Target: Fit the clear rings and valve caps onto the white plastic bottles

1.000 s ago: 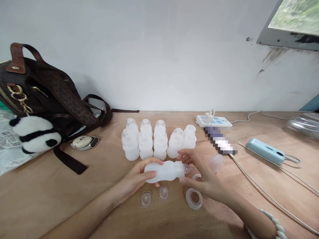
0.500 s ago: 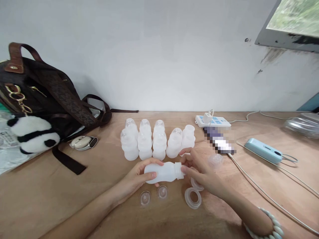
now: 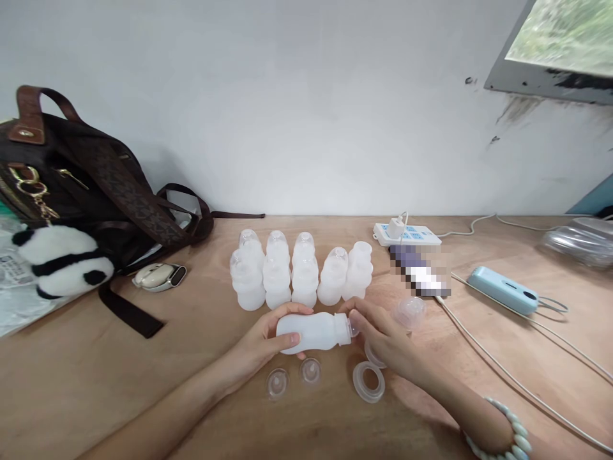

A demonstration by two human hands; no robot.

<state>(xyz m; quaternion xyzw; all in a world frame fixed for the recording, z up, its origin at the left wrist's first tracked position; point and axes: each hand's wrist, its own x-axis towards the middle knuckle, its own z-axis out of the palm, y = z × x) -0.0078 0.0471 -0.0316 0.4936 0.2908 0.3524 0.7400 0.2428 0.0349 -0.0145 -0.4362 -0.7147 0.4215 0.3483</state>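
Observation:
A white translucent baby bottle (image 3: 313, 332) lies on its side in my left hand (image 3: 272, 332), whose fingers wrap round its base end. Its neck points right, toward my right hand (image 3: 380, 329). There, my right fingers pinch a small clear nipple (image 3: 354, 324) against the bottle's mouth. Two more clear nipples, one left (image 3: 278, 383) and one right (image 3: 311, 370), rest on the table below the bottle. A translucent screw ring (image 3: 357, 391) lies near my right wrist, and a second ring (image 3: 373, 356) is partly hidden under that hand.
Several white bottles (image 3: 278, 281) with clear caps stand behind my hands; an uncapped bottle (image 3: 363, 262) is at their right end. A clear cap (image 3: 410, 312), phone (image 3: 414, 268), power strip (image 3: 416, 235), cable and blue device (image 3: 502, 291) lie right. A backpack (image 3: 90, 172) and mouse (image 3: 156, 276) are left.
My right hand has closed in on the bottle's mouth, and a clear nipple now shows between its fingertips and the neck. My left hand keeps its hold. The view has shifted slightly.

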